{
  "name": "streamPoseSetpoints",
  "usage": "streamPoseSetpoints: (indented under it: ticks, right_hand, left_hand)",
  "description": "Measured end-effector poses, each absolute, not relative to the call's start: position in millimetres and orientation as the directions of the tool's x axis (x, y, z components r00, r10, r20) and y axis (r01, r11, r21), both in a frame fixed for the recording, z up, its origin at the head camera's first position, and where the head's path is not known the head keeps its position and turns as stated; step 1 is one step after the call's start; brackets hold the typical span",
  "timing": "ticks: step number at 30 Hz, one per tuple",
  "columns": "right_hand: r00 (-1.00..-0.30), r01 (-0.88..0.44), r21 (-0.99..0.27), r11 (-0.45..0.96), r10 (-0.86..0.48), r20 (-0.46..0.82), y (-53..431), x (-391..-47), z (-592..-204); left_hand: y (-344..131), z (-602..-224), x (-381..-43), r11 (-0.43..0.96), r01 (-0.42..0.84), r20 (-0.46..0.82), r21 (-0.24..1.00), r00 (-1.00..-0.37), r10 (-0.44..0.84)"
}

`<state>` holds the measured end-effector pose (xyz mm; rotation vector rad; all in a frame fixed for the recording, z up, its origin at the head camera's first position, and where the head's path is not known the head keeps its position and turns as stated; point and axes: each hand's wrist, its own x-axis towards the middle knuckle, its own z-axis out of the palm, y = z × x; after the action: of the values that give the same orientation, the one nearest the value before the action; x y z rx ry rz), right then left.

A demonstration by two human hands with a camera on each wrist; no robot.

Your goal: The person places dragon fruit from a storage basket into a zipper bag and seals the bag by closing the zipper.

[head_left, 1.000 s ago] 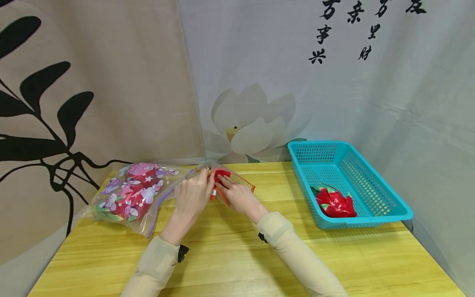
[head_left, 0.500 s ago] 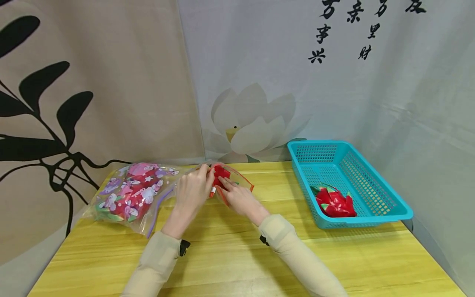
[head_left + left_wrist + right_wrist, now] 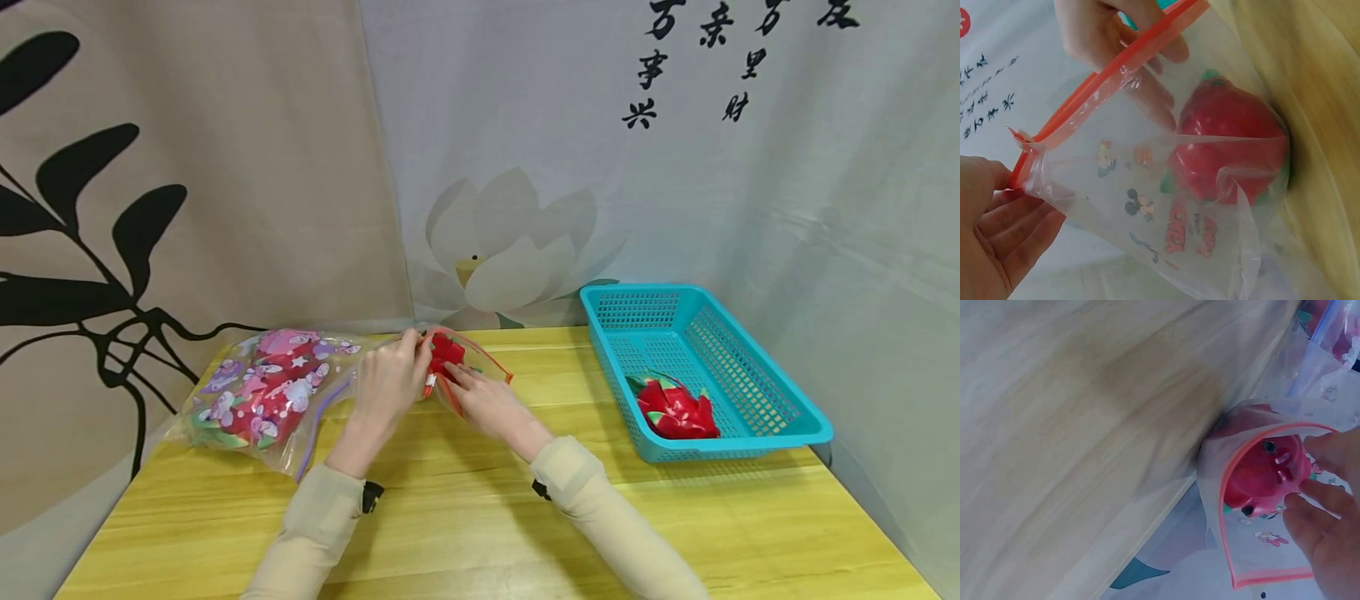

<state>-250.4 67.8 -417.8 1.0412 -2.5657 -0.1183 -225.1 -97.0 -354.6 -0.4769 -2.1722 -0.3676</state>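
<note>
In the left wrist view, my left hand [image 3: 1007, 219] pinches one corner of the red-edged mouth of a clear zip bag [image 3: 1129, 156] printed with cartoon figures. Inside the bag lies a red dragon fruit [image 3: 1229, 144] with green tips. My right hand [image 3: 487, 400] reaches through the mouth, its fingers [image 3: 1154, 103] extended beside the fruit. From the right wrist, the dragon fruit [image 3: 1266, 475] shows in the bag opening, fingertips right at its near side. A second dragon fruit [image 3: 678, 408] rests in the blue basket [image 3: 780, 375] on the right.
A full clear bag with a purple zip edge [image 3: 277, 387] and red, cartoon-printed contents lies on the left of the wooden table [image 3: 457, 533]. A printed curtain [image 3: 510, 167] hangs behind the table's far edge.
The bag mouth is held a little wider and more of the dragon fruit shows. My right hand has drawn back slightly from over it; my left hand stays at the bag's edge.
</note>
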Motion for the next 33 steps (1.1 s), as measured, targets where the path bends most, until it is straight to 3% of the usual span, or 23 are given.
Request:
streamPoseSetpoints:
  ticks: [5,11,14,17,20,25,30,33]
  right_hand:
    - [-0.615,-0.685,0.213,0.697,-0.709,0.345,76.5,-240.7,-409.7]
    - [-0.527,-0.729,0.194,0.656,-0.719,0.453,109.9,-215.4,-370.3]
    - [-0.546,-0.701,0.161,0.695,-0.668,0.506,137.4,-208.3,-348.6]
    - [-0.614,-0.643,0.122,0.756,-0.604,0.507,170.7,-207.0,-331.1]
    - [-0.735,-0.563,0.063,0.824,-0.534,0.418,204.6,-212.6,-318.0]
    - [-0.917,-0.395,-0.049,0.917,-0.391,0.074,256.2,-230.5,-308.7]
    - [-0.931,-0.274,-0.123,0.954,-0.295,-0.215,294.2,-240.0,-322.1]
    - [-0.916,-0.243,-0.144,0.959,-0.275,-0.293,309.9,-238.0,-335.5]
  left_hand:
    - [-98.3,-354.9,-224.7,0.883,0.461,0.810,0.087,-0.549,0.207]
    - [-100.5,-353.9,-223.7,0.880,0.467,0.809,0.086,-0.549,0.213]
    - [-101.3,-352.9,-223.3,0.882,0.465,0.807,0.079,-0.549,0.217]
    - [-102.2,-352.3,-223.0,0.883,0.463,0.802,0.079,-0.555,0.220]
    - [-103.5,-352.4,-222.7,0.880,0.466,0.798,0.086,-0.561,0.219]
    - [-105.7,-353.3,-223.1,0.876,0.475,0.804,0.079,-0.550,0.225]
    - [-107.0,-355.2,-224.3,0.874,0.482,0.804,0.063,-0.543,0.241]
    - [-107.4,-355.5,-223.9,0.869,0.491,0.796,0.069,-0.551,0.249]
